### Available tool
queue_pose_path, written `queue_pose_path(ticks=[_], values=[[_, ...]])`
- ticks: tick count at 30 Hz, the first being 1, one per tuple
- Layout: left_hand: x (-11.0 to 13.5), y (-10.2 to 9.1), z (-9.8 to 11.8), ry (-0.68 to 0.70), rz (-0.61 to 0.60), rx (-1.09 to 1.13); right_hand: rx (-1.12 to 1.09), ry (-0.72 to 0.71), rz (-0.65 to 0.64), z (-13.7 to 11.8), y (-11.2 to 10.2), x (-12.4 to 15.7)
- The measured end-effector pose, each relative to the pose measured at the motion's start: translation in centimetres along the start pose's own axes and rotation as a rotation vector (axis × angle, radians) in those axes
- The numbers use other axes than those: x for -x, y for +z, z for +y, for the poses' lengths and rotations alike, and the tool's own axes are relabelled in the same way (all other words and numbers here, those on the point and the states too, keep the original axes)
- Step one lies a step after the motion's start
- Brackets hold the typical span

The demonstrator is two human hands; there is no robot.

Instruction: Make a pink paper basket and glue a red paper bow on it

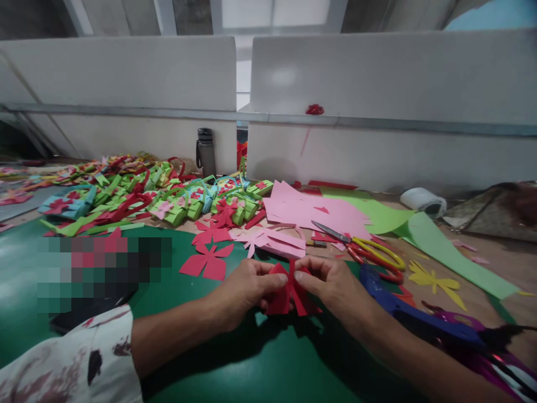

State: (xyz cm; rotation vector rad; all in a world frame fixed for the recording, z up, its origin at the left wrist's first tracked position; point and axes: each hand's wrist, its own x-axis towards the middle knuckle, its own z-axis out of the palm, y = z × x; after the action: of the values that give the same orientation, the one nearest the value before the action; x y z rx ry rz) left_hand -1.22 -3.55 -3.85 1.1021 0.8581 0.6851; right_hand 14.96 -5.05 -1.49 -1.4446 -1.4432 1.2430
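Hands, two: we are reaching both forearms in from the lower corners, the left hand (243,288) and right hand (335,282) facing each other, thumbs toward us. With each we are pinching one side of a folded red paper flower (291,288), thumb drawn against fingers, and we are holding it just above the green tabletop (201,364). Beyond the left hand we are counting two flat red cut-outs (208,261), one overlapping the other. Further, we are listing one pink folded piece (285,244), one yellow cut-out (434,280), one blue glue gun (419,313), one grey bottle (206,152) and one white roll (423,202). Green paper baskets (178,211) are overlapping too closely for our counting.
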Motion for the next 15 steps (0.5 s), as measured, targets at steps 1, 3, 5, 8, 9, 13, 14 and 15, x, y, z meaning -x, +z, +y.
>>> queue_pose_path(ticks=[1, 3, 5, 8, 9, 13, 14, 15], values=[[0.01, -0.06, -0.04, -0.007, 0.0, 0.0, 0.001, 0.003, -0.009, 0.13, 0.04, 0.0], [0.05, -0.14, -0.09, -0.021, 0.005, 0.0, -0.011, 0.014, -0.031, 0.47, 0.07, -0.02], [0.17, -0.18, -0.03, -0.036, 0.005, -0.001, -0.016, 0.006, -0.038, 0.8, -0.03, -0.1], [0.44, -0.2, 0.19, -0.048, -0.001, -0.01, 0.044, -0.08, -0.015, 0.91, -0.35, -0.28], [0.52, -0.19, 0.25, -0.056, -0.006, -0.014, 0.079, -0.108, -0.004, 0.83, -0.48, -0.34], [0.71, -0.11, 0.33, -0.097, -0.035, -0.007, 0.176, -0.135, 0.008, 0.4, -0.82, -0.45], [0.72, -0.07, 0.32, -0.106, -0.04, 0.002, 0.201, -0.157, 0.007, 0.35, -0.85, -0.45], [0.73, -0.05, 0.3, -0.114, -0.045, 0.013, 0.228, -0.185, 0.007, 0.32, -0.85, -0.43]])
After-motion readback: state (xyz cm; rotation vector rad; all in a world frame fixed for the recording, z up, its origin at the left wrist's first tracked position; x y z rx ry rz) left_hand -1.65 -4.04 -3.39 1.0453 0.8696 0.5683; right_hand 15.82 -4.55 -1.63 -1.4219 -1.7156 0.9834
